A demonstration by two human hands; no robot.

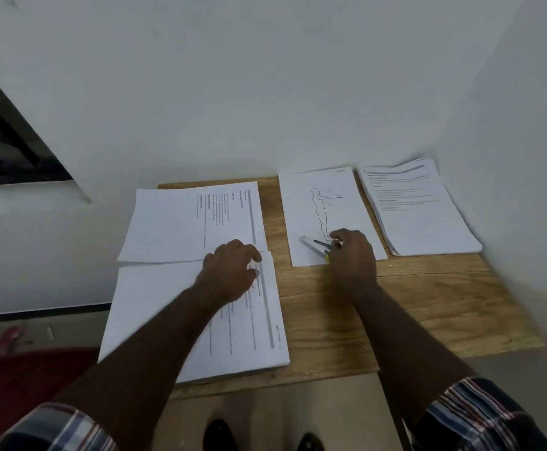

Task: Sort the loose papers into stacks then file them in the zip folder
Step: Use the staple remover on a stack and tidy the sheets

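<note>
on a small wooden table (428,307) pushed into a white corner, four lots of paper are laid out. at the near left lies a thick stack (155,320) of printed sheets, and just beyond it, touching its far edge, a second sheet of text (174,222) turned sideways. the left hand (229,275) rests where these two meet, fingers curled down onto the top page of the near stack; whether it pinches the page edge or only presses on it cannot be told. to the right, apart from these, lies a sheet with a line drawing (324,203) of a standing figure. the right hand (351,255) sits on its near end, fingers curled round the ends of a few pens (314,245), one white, one dark, one with a yellow tip, which lie on that sheet pointing left. further right, close to the wall, sits another thick stack of text pages (421,216), slightly fanned. both forearms are bare, with plaid sleeves (480,415) at the lower edge. dark shoes (218,434) show on the floor below the table.
</note>
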